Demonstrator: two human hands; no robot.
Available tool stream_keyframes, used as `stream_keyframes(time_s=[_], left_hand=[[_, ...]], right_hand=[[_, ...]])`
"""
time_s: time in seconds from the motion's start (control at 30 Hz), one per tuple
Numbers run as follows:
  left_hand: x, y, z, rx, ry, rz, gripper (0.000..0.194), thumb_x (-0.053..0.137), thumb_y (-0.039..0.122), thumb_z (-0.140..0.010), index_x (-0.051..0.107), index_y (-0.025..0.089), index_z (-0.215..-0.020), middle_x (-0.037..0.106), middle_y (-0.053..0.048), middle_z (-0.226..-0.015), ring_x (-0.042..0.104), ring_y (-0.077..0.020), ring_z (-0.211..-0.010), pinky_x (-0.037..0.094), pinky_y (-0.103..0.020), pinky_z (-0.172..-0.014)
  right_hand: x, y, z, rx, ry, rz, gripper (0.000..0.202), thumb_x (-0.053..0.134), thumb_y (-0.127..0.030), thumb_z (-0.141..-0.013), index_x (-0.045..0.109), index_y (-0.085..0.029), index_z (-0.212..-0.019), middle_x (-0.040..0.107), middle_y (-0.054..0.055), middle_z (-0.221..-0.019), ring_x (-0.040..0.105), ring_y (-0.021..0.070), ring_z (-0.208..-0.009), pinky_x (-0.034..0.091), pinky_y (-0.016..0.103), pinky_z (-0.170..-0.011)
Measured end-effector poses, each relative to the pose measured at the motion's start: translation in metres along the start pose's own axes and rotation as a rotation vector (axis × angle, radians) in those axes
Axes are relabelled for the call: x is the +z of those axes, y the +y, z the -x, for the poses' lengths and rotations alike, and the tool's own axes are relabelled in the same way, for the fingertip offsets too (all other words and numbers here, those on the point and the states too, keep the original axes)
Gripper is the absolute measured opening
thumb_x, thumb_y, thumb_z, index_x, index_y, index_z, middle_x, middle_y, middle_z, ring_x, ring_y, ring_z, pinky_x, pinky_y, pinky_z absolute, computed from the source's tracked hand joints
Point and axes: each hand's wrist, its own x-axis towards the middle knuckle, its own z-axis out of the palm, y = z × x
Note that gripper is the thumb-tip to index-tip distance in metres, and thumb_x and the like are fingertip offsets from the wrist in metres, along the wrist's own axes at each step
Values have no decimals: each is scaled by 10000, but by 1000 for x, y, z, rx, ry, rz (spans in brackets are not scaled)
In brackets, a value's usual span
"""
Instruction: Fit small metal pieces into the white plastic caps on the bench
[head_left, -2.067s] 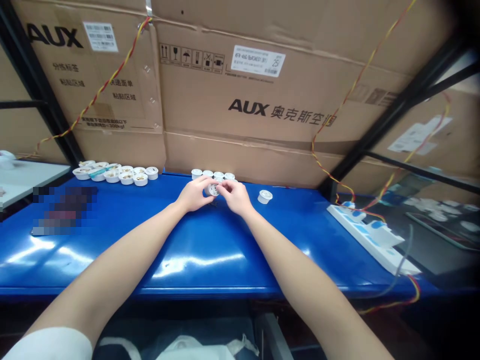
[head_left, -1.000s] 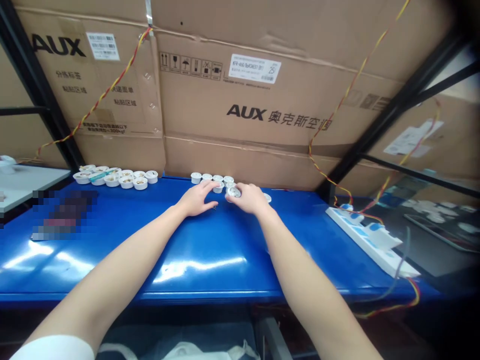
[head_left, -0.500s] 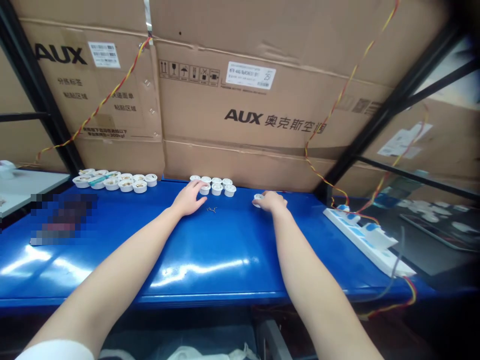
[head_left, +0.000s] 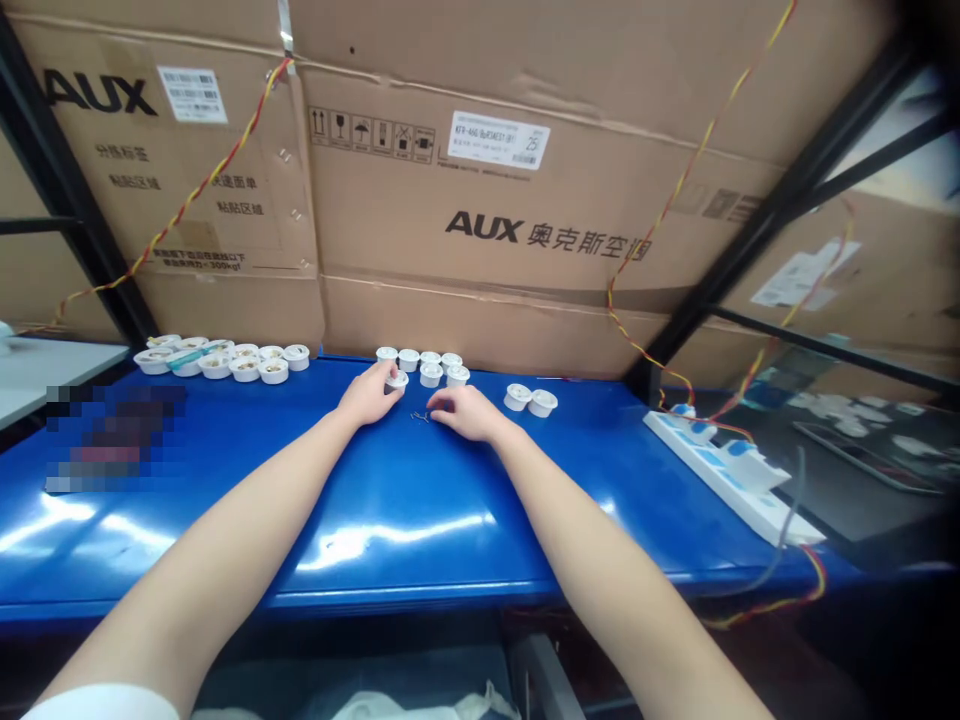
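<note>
My left hand point(head_left: 369, 393) grips a small round white cup point(head_left: 398, 381) between thumb and fingers at the front of the middle group. Just right of it, my right hand point(head_left: 465, 412) has its fingers drawn together beside several thin dark metal pieces point(head_left: 420, 416) lying on the blue table point(head_left: 420, 480). What its fingertips hold, if anything, is too small to make out. More white cups point(head_left: 430, 374) stand behind and between the hands. Two white cups point(head_left: 543, 403) sit together farther right, with small contents I cannot identify.
At the back left stand several filled white cups point(head_left: 244, 368) with a teal strip point(head_left: 191, 357) across them. A white power strip point(head_left: 731, 475) lies at the right edge. Large cardboard boxes point(head_left: 480, 290) wall the back. Twisted red-yellow wires point(head_left: 611, 290) hang down.
My right hand has let go of a cup at the right and moved left to the metal pieces. My left hand now has its cup slightly nearer me, apart from the row.
</note>
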Motion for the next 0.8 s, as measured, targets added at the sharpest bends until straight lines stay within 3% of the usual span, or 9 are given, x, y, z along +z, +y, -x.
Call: stream_keyframes(time_s=[0.2,0.4,0.5,0.6,0.7,0.8], left_hand=[[0,1,0,-9,-5,-5,157,589,300,-815,495,242,-927,649,-48,-992,630,-254,-912,496,-382,-779],[-2,2,0,-18,-25,7,176,594,300,-816,510,241,-958,657,-55,-1024,633,-266,-946,500,-398,-806],[-2,2,1,-16,-41,16,252,600,302,-820,526,239,-1052,656,-76,-1115,628,-286,-1025,500,-428,-857],[-1,2,1,13,-47,23,383,598,293,-820,512,245,-1190,604,-92,-1272,582,-302,-1160,479,-456,-942],[-2,4,1,44,-2,14,469,606,276,-804,498,243,-1258,546,-95,-1349,525,-307,-1243,456,-461,-997],[-4,9,1,85,104,-1,424,591,225,-792,541,226,-1213,569,-95,-1291,530,-295,-1213,448,-446,-999]], right_hand=[[11,2,-8,74,19,-6,105,674,-221,-804,753,-216,-873,749,17,-869,662,164,-792,470,264,-754],[11,2,-10,40,-36,46,121,604,-207,-856,724,-206,-844,741,32,-884,656,172,-816,456,268,-759],[11,3,-10,53,-52,105,135,574,-214,-879,707,-209,-857,735,45,-894,651,182,-819,451,269,-745],[10,5,-10,158,-19,165,142,570,-229,-879,708,-215,-847,734,62,-902,653,201,-825,450,277,-731],[7,8,-9,276,30,187,122,597,-241,-860,715,-223,-834,734,69,-907,659,217,-842,451,285,-730],[4,9,-8,316,47,189,99,620,-250,-844,716,-227,-831,731,74,-913,661,230,-855,449,295,-732]])
